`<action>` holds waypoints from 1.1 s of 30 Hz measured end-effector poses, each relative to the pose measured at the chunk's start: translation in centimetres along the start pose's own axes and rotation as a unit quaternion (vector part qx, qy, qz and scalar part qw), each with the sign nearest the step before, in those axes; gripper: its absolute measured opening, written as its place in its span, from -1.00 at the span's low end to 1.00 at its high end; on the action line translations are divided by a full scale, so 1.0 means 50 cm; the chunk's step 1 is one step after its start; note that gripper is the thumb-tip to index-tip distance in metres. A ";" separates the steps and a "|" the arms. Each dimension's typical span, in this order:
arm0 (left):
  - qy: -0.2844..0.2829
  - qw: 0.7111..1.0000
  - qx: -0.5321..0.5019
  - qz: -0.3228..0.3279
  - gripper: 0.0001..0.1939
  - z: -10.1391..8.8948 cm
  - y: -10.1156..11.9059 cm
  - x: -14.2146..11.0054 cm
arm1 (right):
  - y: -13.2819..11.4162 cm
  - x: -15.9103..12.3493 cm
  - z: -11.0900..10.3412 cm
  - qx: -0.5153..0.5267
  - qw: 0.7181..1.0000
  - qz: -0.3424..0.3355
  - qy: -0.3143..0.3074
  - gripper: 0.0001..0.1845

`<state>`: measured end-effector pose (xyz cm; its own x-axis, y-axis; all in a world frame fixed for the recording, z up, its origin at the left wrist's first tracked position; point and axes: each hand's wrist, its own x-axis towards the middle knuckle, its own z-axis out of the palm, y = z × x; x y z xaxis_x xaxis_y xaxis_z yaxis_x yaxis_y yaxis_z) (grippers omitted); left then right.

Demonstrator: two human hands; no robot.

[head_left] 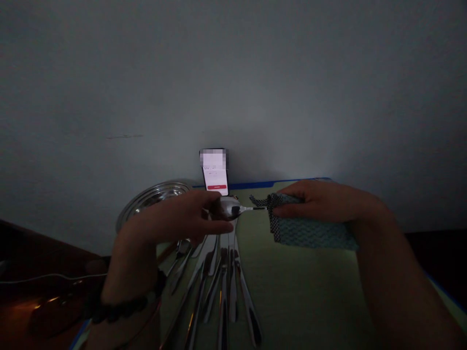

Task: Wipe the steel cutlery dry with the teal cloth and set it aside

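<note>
A shiny metal spoon [230,208] is held level above the table between my two hands. The fingers of my left hand [191,214] are closed around its bowl end. My right hand [317,201] pinches a grey-green cloth [310,232] with a dark checked edge, and the spoon's handle runs into this cloth, its end hidden there. Below my left hand, several metal knives and other cutlery pieces [222,291] lie fanned out with their handles toward me. Some of their far ends are hidden under my left hand.
Behind my left hand, a round metal bowl or dish [127,210] stands at the table's back left. A lit phone [215,177] leans on the grey wall [233,87]. The pale green tabletop [299,291] has a blue edge. A white cable [51,277] runs at the left.
</note>
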<state>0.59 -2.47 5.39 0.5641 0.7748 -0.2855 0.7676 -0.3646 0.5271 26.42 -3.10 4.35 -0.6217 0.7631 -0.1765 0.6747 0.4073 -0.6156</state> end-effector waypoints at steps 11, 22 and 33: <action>0.041 0.992 0.085 0.081 -0.90 0.024 0.046 0.015 | -0.031 0.023 0.015 -0.021 0.996 -0.086 -0.009 -0.70; 0.084 0.983 0.146 0.071 -0.86 0.022 0.065 0.002 | -0.053 0.028 0.025 -0.026 0.989 -0.135 0.046 -0.70; 0.064 0.991 0.056 0.100 -0.82 0.010 0.038 -0.010 | -0.033 0.004 0.011 -0.035 0.998 -0.059 0.014 -0.64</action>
<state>1.92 -3.80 6.15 0.6708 0.7376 -0.0771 0.6773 -0.5669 0.4689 24.99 -3.88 4.91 -0.6875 0.7214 -0.0834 0.6239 0.5279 -0.5763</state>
